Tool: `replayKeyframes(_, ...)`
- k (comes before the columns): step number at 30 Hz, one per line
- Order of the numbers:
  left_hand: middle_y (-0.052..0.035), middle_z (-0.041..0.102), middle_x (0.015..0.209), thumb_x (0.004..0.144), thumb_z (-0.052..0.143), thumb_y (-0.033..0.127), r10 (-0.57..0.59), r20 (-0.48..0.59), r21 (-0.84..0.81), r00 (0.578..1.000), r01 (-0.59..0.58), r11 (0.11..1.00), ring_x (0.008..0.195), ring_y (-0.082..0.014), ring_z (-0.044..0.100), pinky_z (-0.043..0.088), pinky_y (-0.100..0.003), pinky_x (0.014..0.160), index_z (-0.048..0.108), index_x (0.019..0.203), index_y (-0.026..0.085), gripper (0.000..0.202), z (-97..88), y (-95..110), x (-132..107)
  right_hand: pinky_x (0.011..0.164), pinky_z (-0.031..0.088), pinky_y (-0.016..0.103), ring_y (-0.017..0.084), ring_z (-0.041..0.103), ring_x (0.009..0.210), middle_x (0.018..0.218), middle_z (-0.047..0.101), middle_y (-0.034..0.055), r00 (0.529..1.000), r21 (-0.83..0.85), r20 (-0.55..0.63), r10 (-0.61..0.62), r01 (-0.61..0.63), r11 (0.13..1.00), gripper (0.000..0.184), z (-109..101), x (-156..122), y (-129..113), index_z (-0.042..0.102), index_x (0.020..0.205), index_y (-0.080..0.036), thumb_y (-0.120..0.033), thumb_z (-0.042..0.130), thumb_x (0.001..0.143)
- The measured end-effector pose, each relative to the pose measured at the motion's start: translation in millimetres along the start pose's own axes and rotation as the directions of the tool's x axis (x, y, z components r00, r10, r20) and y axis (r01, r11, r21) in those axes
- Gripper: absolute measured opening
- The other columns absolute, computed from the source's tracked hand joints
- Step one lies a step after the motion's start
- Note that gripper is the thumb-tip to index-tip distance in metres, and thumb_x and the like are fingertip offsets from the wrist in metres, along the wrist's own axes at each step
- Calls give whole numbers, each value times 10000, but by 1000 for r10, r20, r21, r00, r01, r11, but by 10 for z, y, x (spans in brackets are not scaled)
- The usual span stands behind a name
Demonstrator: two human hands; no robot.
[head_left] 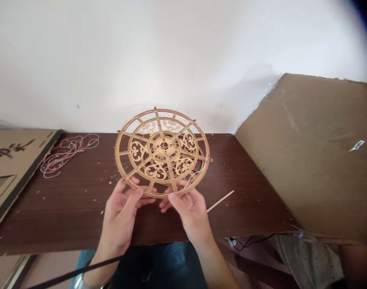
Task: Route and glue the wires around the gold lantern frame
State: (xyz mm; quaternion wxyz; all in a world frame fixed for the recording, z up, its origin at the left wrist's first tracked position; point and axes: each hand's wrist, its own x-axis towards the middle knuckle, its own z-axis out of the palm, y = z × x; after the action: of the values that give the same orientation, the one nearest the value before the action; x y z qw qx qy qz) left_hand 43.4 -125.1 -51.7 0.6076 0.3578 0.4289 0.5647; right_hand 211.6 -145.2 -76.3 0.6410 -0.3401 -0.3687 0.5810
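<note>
Your left hand (pixel 120 212) and your right hand (pixel 191 212) both hold the near rim of the laser-cut wooden wheel frame (pixel 163 146), one on each side of its lowest point, with the thumbs on the face toward you and the fingers curled behind it. Neither hand is open; each is closed narrowly on the rim, and the two sets of fingers lie close together at the middle. The frame is held up over the near middle of the dark wood-grain worktop (pixel 65 212), tilted with its face toward you. It has an outer ring, spokes, scrollwork panels and a central hub, with small tabs projecting from the outer rim. Thin red and white wires (pixel 198 170) run behind its right side. A slim wooden stick (pixel 221 200) lies on the worktop just beyond your right hand. A loose bundle of red and white wire (pixel 67 154) lies further left near the far edge, beside a printed board (pixel 11 168) at the left end. Wood crumbs (pixel 90 192) are scattered across the surface. A large cardboard sheet (pixel 303 152) leans at the right, against a white wall (pixel 141 52).
</note>
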Motion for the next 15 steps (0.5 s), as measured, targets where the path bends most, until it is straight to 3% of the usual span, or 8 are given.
replayKeyframes(7, -75, 811, 1010, 939, 875, 349, 8, 68, 106, 998, -15, 994, 909, -199, 793, 670, -255, 796, 674, 1369, 211, 494, -224, 150, 88, 653, 685, 326, 199, 766, 830, 974, 740, 100, 996, -15, -58, -60, 59, 998, 483, -427, 79, -199, 698, 1192, -127, -566, 772, 1004)
replayKeyframes(11, -73, 815, 1012, 955, 858, 358, 47, 61, 137, 997, -55, 989, 888, -191, 785, 661, -247, 787, 673, 1409, 235, 505, -293, 138, 138, 645, 660, 332, 209, 753, 822, 977, 751, 124, 994, -77, -90, -61, 54, 996, 629, -456, 176, -173, 720, 1192, -111, -706, 721, 988)
replayKeyframes(15, -85, 825, 1027, 913, 884, 376, 64, 89, 184, 994, -80, 980, 923, -249, 801, 676, -296, 759, 687, 1432, 238, 572, -309, 285, 280, 716, 630, 284, 193, 752, 856, 1047, 765, 145, 970, -206, -237, -46, -4, 979, 748, -448, 292, -247, 721, 1197, -98, -797, 720, 932)
